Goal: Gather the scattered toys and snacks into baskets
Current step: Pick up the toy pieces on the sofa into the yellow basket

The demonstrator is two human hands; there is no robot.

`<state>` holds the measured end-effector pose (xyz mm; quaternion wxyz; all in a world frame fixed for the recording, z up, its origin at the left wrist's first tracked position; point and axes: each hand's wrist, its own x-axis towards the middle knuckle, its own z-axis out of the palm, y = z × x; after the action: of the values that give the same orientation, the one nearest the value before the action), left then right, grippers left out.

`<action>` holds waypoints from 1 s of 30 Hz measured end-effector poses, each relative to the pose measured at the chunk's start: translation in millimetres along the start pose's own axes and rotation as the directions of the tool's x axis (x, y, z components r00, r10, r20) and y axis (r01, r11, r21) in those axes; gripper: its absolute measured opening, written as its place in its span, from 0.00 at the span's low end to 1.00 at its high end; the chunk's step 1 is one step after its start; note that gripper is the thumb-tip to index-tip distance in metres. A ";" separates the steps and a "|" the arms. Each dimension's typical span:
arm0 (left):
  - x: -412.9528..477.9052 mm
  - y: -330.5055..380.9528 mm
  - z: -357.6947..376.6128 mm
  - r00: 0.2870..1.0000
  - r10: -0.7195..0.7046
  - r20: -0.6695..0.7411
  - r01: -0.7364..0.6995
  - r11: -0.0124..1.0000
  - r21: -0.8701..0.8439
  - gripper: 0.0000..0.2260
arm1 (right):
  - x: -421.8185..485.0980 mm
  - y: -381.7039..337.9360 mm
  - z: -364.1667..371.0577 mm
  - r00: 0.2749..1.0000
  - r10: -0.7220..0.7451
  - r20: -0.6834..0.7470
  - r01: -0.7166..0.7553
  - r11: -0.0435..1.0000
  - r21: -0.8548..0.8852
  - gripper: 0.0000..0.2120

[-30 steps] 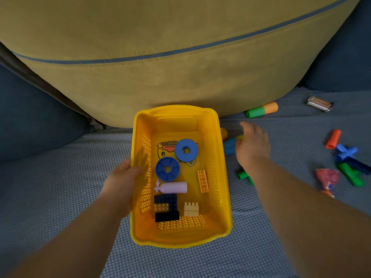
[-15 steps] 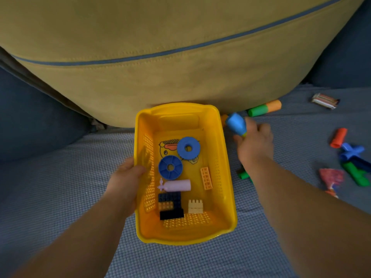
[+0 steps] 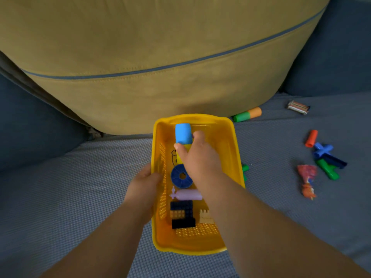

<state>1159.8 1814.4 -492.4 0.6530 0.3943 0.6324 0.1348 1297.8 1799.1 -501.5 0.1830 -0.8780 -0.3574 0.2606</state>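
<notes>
Tube (image 3: pixel 182 134), blue and yellow, hangs over the basket's (image 3: pixel 230 149) 12 o'clock end, pinched mid-length in our right hand (image 3: pixel 197 159); we judge it light, stiff, smooth. Our left hand (image 3: pixel 143 185) grips the 9 o'clock wall.

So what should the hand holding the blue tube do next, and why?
Probably open the right hand and let the blue tube drop. The tube is already over the far end of the yellow basket, and the left hand grips the basket's side, so it should land inside.
</notes>
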 end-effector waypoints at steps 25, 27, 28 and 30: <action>22.4 -8.2 -30.7 0.996 -0.041 -0.081 0.037 0.998 -0.051 0.10 | 32.3 105.0 -35.1 0.964 0.096 -0.248 -0.072 0.992 0.103 0.21; 27.9 -10.7 -32.2 0.997 -0.035 -0.074 0.032 0.998 -0.050 0.10 | 30.3 132.1 -20.3 0.990 0.130 -0.049 -0.133 0.989 -0.068 0.27; 30.1 -12.0 -33.1 0.997 -0.034 -0.072 0.031 0.999 -0.045 0.11 | 28.3 141.5 -13.4 0.990 0.137 0.042 -0.130 0.981 -0.145 0.31; 32.9 -13.9 -35.0 0.997 -0.035 -0.072 0.033 0.999 -0.031 0.11 | 25.5 153.8 -0.6 0.974 0.146 0.175 -0.097 0.961 -0.258 0.34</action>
<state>1128.1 1839.5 -521.7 0.6376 0.3689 0.6601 0.1472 1395.6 1713.3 -587.4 0.0199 -0.8850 -0.3484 0.3082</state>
